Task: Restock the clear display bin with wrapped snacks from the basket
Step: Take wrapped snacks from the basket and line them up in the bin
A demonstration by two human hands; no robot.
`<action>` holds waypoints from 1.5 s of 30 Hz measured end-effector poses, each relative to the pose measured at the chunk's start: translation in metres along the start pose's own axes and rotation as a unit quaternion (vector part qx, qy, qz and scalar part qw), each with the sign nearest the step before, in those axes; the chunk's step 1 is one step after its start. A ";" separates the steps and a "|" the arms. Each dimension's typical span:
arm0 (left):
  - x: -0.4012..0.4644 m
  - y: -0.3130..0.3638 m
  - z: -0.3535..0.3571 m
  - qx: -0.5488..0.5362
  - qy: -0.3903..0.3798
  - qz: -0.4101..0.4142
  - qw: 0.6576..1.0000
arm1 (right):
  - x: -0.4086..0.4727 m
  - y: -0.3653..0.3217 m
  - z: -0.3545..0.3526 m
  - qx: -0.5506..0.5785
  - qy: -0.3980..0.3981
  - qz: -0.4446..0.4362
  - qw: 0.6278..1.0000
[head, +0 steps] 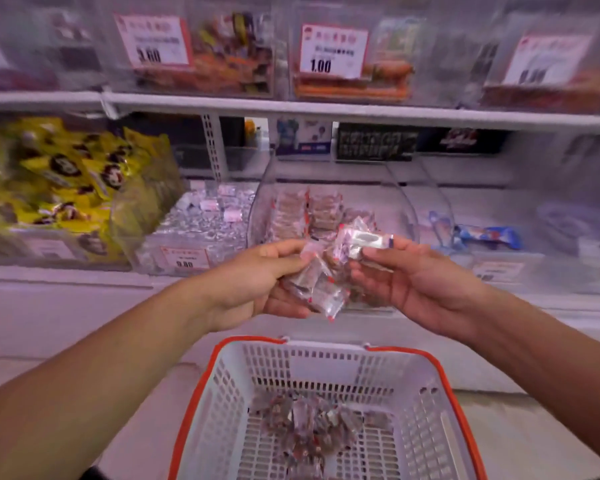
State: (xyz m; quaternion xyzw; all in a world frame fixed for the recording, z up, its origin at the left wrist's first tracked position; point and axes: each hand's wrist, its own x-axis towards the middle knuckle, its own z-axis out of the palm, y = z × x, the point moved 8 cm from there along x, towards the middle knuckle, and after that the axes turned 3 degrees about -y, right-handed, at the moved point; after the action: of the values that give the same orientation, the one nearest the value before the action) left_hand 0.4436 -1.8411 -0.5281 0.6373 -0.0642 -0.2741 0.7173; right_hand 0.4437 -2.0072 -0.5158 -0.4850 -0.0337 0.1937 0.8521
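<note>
Above the basket [326, 403], both hands meet in front of the lower shelf [84, 275]. The left hand [257, 282] grips a bunch of clear-wrapped snacks [321, 289] with red-edged ends, its fingers curled round them. The right hand [420, 275] pinches a single wrapped snack [364, 240] between thumb and fingertips, held just above the bunch and right in front of the clear display bin [260, 209]. That bin sits on the lower shelf just beyond the hands, and rows of the same kind of snacks [309, 209] stand inside it toward its far side. Near the bottom, the white basket with an orange rim holds a small pile of more wrapped snacks [312, 427] on its floor. Left of the clear bin is a bin of silver-wrapped sweets [201, 223], and further left a heap of yellow packets [66, 174]. To the right lie blue wrappers [489, 235]. Price cards [331, 51] hang on the upper bins, blurred.
</note>
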 end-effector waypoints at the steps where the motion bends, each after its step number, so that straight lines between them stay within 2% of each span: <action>1: 0.001 0.004 0.003 -0.047 0.004 -0.001 0.999 | 0.002 -0.008 0.001 0.002 0.007 -0.014 1.000; 4: 0.003 0.011 0.009 -0.122 -0.015 0.007 0.992 | 0.006 -0.023 0.000 0.011 0.016 -0.024 1.000; 10: 0.011 -0.001 -0.001 -0.111 0.040 0.013 0.993 | 0.015 -0.011 -0.003 -0.015 0.016 -0.027 0.999; 16: 0.016 -0.006 0.005 -0.121 -0.006 0.002 0.993 | 0.020 -0.008 0.004 -0.249 -0.016 -0.033 0.968; 18: 0.017 -0.005 0.011 -0.095 -0.020 0.011 0.995 | 0.020 -0.007 0.005 -0.305 -0.011 -0.050 0.951; 23: 0.018 -0.003 0.007 -0.028 0.079 0.081 0.993 | 0.018 -0.016 0.008 -0.389 -0.002 -0.077 0.918; 29: 0.002 0.021 0.022 0.101 0.058 0.154 0.981 | 0.005 -0.026 0.029 -0.469 -0.067 -0.170 0.864; 32: -0.001 0.024 0.017 0.120 0.096 0.168 0.974 | 0.002 -0.031 0.024 -0.490 -0.021 -0.208 0.847; 36: -0.007 0.026 0.017 0.097 0.141 0.207 0.963 | 0.002 -0.016 0.015 -0.456 0.015 -0.181 0.871; 40: -0.007 0.029 0.023 0.102 0.158 0.256 0.948 | 0.010 0.016 0.018 -0.345 -0.001 -0.126 0.930; 45: -0.005 0.028 0.022 0.113 0.180 0.248 0.945 | 0.011 0.012 0.026 -0.393 -0.005 -0.141 0.909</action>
State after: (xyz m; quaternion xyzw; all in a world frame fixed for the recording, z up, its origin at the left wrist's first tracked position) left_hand 0.4384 -1.8568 -0.4968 0.7171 -0.1208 0.0402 0.6852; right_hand 0.4434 -1.9764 -0.5138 -0.7698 -0.1790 0.0448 0.6110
